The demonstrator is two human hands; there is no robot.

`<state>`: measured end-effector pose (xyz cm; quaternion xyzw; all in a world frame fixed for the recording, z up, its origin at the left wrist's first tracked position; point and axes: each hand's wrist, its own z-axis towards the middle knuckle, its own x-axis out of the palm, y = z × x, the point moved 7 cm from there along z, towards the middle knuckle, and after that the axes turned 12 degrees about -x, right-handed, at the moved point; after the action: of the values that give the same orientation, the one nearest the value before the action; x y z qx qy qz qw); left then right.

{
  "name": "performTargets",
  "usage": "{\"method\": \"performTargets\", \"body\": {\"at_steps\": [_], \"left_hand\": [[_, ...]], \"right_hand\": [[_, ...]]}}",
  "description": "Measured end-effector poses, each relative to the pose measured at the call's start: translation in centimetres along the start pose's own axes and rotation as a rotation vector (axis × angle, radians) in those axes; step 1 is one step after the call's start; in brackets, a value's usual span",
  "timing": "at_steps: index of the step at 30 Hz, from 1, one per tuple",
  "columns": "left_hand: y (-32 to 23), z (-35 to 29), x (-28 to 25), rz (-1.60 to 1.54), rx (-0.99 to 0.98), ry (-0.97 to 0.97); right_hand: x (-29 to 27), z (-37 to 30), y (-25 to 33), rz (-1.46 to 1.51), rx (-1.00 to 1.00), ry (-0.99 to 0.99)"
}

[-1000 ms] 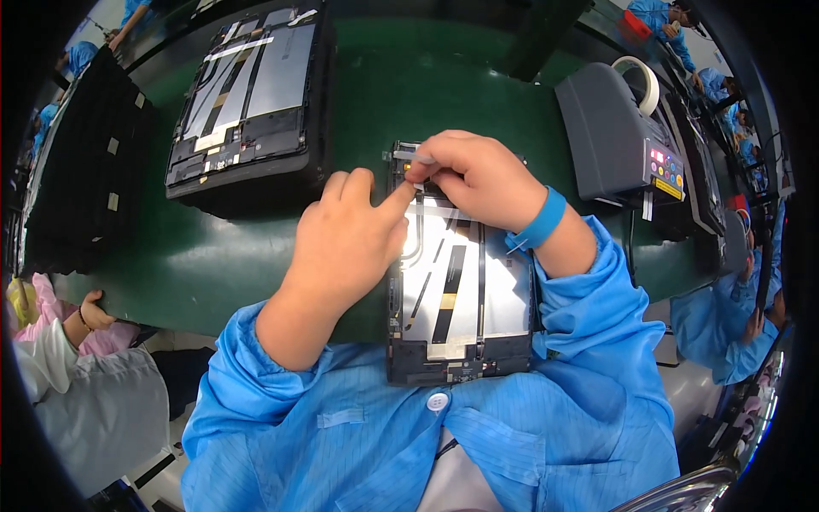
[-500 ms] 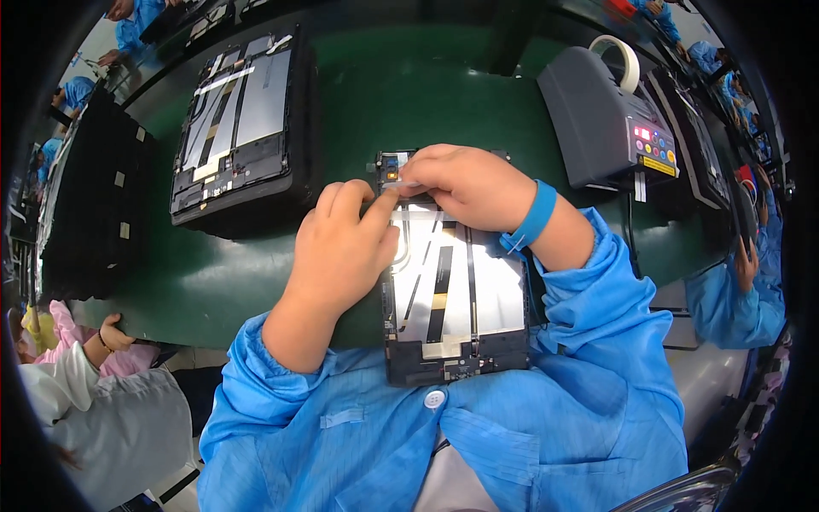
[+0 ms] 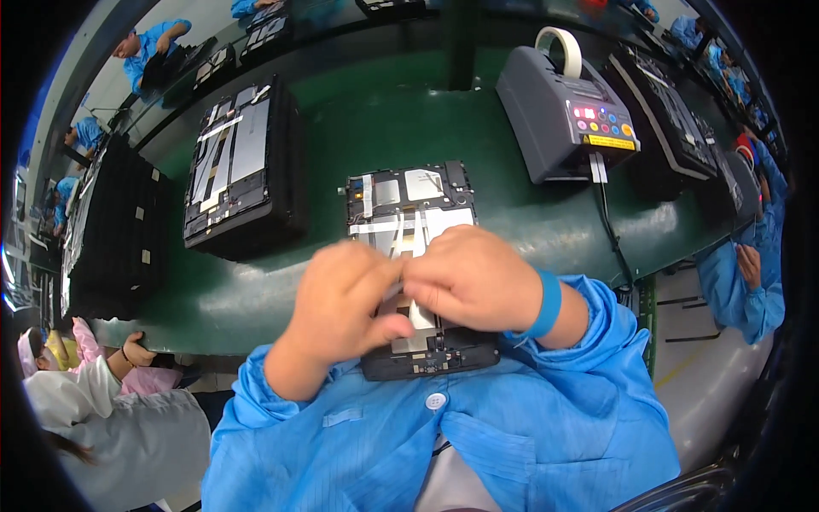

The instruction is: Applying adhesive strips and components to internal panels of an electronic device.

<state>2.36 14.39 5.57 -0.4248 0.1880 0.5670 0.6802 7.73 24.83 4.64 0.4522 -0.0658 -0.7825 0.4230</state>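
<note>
An opened tablet (image 3: 456, 200) lies in front of me on the green table, its silver plates and black frame showing. White strips cross its upper part. Above its middle, my left hand (image 3: 337, 294) is bent with the fingers curled in, partly smeared by motion. Beside it my right hand (image 3: 482, 282), with a blue band at the wrist, has thumb and fingers pinched together. The fingertips of both hands come close together; what they hold, if anything, is hidden. Their fingers cover part of the tablet's central plates.
A grey tape dispenser (image 3: 554, 119) with lit buttons and a white tape roll (image 3: 573, 49) stands back right. Stacks of opened tablets are at the left (image 3: 247, 162), far left (image 3: 124, 230) and right (image 3: 670, 128). A person's hand (image 3: 136, 350) touches the table's left edge.
Both hands have moved from the tablet's top edge down to its middle, uncovering the upper part. My view has shifted, showing more of the table's far side.
</note>
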Motion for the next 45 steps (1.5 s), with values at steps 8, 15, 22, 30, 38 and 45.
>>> {"method": "performTargets", "body": {"at_steps": [8, 15, 22, 30, 38, 45], "left_hand": [[-3.6, 1.0, 1.8, 0.026, 0.021, 0.052], [-0.9, 4.6, 4.1, -0.203, -0.214, 0.233], [-3.3, 6.3, 6.8, -0.429, -0.083, 0.469], [1.1, 7.9, 8.6, 0.088, -0.303, 0.263], [2.8, 7.4, 9.4, 0.179, -0.193, 0.359], [4.2, 7.1, 8.1, 0.151, -0.199, 0.295]], "right_hand": [[-3.0, -4.8, 0.3, 0.079, 0.376, -0.361], [-4.4, -8.7, -1.1, 0.061, 0.315, -0.425], [-4.2, -9.7, -2.1, 0.481, 0.415, -0.544], [-5.1, -11.7, -4.4, 0.118, 0.57, -0.614], [-4.1, -11.9, -5.7, 0.309, 0.637, -0.621], [-5.7, -8.3, -9.6, 0.191, 0.594, -0.456]]}}
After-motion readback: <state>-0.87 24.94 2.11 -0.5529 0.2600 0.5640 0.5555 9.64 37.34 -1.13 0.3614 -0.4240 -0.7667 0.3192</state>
